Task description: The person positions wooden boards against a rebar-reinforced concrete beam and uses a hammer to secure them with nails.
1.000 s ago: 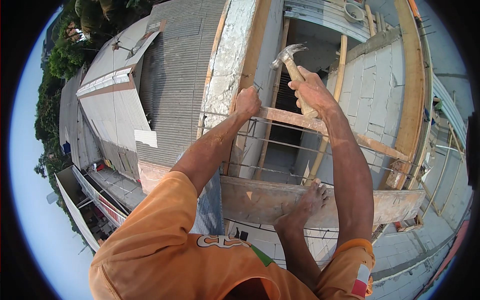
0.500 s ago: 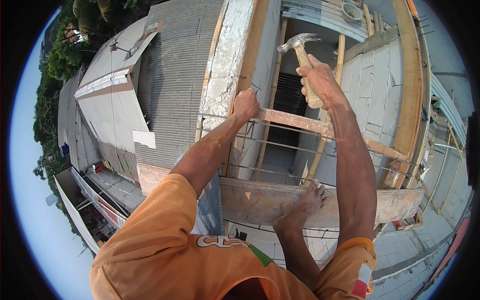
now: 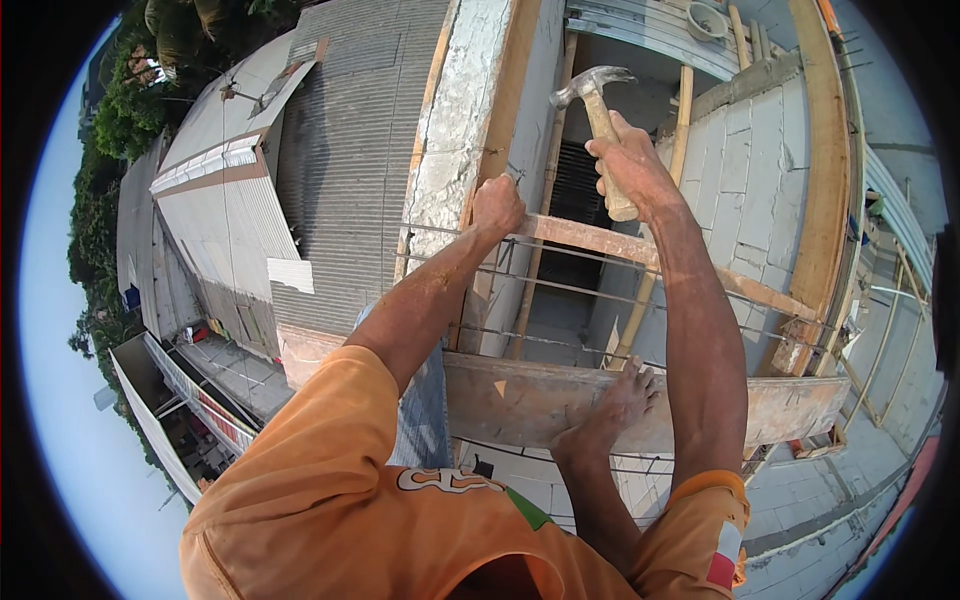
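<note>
Right hand (image 3: 634, 170) gripped the claw hammer (image 3: 600, 114) by its handle (image 3: 620, 208), head up beyond the crosswise plank (image 3: 590, 240); left hand (image 3: 497, 205) was clenched near that plank's left end, contents unclear.

Left hand (image 3: 497, 207), its fingertips hidden

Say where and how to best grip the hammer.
Likely best by the lower half of its wooden handle, coming from the lower right, as the right hand does. The handle is long and slim, leaning with the metal head uppermost, so a hand can wrap around it clear of the head.
</note>
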Motion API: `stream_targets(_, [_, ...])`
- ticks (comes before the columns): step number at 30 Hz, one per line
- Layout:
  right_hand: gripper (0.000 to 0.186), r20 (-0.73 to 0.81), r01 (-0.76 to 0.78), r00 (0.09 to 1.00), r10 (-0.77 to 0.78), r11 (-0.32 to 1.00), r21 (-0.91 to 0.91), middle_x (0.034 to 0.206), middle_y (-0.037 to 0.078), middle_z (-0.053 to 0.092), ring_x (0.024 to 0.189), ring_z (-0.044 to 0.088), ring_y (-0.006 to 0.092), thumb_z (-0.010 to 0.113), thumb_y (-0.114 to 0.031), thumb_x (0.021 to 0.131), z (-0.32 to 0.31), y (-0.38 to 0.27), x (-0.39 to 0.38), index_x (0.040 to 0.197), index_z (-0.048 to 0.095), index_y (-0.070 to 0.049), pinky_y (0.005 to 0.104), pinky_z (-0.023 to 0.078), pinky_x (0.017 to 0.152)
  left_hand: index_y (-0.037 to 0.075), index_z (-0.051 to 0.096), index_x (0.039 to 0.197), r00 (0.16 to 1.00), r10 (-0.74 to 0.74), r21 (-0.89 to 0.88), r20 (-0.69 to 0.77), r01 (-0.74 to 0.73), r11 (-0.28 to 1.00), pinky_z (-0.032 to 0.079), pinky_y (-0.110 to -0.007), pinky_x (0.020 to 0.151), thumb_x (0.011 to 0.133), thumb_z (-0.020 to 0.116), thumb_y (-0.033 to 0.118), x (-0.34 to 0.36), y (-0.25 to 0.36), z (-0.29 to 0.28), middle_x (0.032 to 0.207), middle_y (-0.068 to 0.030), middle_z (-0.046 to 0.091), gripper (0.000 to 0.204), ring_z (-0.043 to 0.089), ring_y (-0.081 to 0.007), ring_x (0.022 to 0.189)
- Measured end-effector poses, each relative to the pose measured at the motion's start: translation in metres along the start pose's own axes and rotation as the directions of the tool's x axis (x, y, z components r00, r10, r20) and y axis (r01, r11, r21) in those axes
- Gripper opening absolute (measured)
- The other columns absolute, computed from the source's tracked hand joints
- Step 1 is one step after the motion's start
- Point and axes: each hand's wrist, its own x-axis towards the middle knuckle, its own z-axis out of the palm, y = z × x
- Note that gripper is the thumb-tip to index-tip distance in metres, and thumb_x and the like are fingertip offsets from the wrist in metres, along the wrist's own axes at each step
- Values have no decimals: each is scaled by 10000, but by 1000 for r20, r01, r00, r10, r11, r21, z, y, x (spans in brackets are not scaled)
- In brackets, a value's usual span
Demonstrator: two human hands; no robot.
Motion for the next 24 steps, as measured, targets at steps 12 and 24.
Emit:
stream_targets(12, [471, -47, 17, 999, -16, 1000, 11, 758, 13, 477, 613, 510, 98, 572, -186, 943, -8, 3, 5, 1368, 475, -7, 256, 484, 532, -46, 644, 851, 1000, -9, 41, -10, 10, 999, 565, -515, 782, 798, 614, 48, -2, 4, -3, 874, -294, 687, 112, 694, -445, 874])
stream_targets(24, [626, -77, -127, 987, 140, 980, 153, 820, 58, 516, 641, 520, 131, 616, -204, 941, -7, 24, -36, 1501, 391, -37, 301, 491, 561, -71, 588, 1196, 978, 203, -222, -55, -210, 952, 520, -500, 892, 903, 612, 146, -9, 12, -49, 1075, -319, 660, 365, 648, -452, 1040])
